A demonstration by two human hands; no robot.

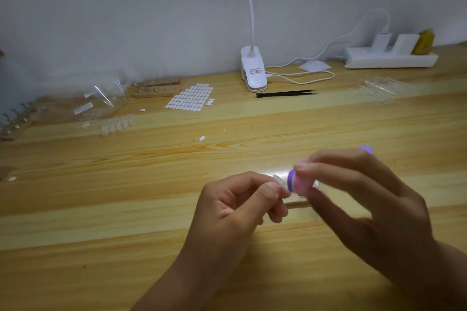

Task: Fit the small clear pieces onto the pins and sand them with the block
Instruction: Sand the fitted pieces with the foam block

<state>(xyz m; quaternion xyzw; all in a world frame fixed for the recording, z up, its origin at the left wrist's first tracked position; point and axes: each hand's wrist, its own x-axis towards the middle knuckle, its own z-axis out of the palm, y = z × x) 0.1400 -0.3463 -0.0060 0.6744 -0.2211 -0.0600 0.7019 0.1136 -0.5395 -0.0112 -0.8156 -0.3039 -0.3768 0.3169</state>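
The left hand pinched a small clear piece at its fingertips, touching the purple-and-pink sanding block gripped by the right hand, both low over the pale wooden table. Far left, a wooden pin holder stood beside a sheet of white stickers; black tweezers lay near the white clip lamp by the wall.

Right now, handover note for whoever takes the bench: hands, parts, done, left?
Left hand: pinching a clear piece at its fingertips.
Right hand: holding the purple-and-pink block against that piece, above the table.
Pin stand: far left by the wall, untouched; whether its pins carry pieces is too small to tell.
More clear pieces lie left of centre.
Done: nothing visibly finished.
Left: this piece, then the rest.
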